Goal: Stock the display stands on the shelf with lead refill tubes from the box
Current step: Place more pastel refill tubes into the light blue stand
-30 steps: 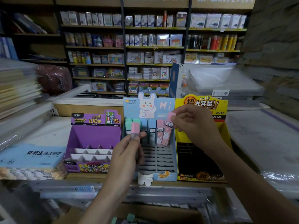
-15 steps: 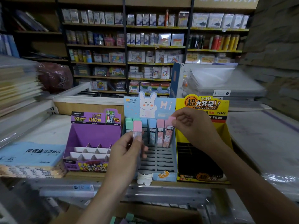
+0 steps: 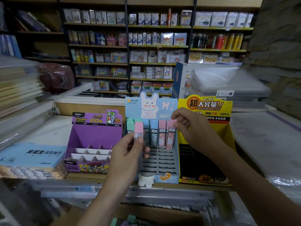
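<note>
**Two tubes in hand at the bunny stand, seating unconfirmed**

Reference: blue bunny stand (image 3: pixel 169 178), the middle one on the shelf.

- Right hand (image 3: pixel 192 126) pinches the cap of a pink tube (image 3: pixel 171 137) at the right end of the stand's back row. The tube leans a bit left.
- Left hand (image 3: pixel 128 154) grips a pink-capped tube (image 3: pixel 138 130) upright, in front of the stand's left side.

Risks, as I read it:
- The leaning tube may not be square in its slot. Letting go now could tip it into the neighbouring pink and blue tubes (image 3: pixel 154 131).
- The left tube's clear body looks slick, so it could slip in a fingertip hold.

Can't make out:
- The right tube's foot, so can't tell if it's seated.
- The left hand covers the stand's left slots.
- The box (image 3: pixel 146 217) below the stand is cut off by the frame edge and shows only a few caps.
- Yellow stand (image 3: pixel 205 106), right of it: the interior is too dark to read.
- Purple stand (image 3: pixel 94 136), left of it: no tubes visible.
</note>
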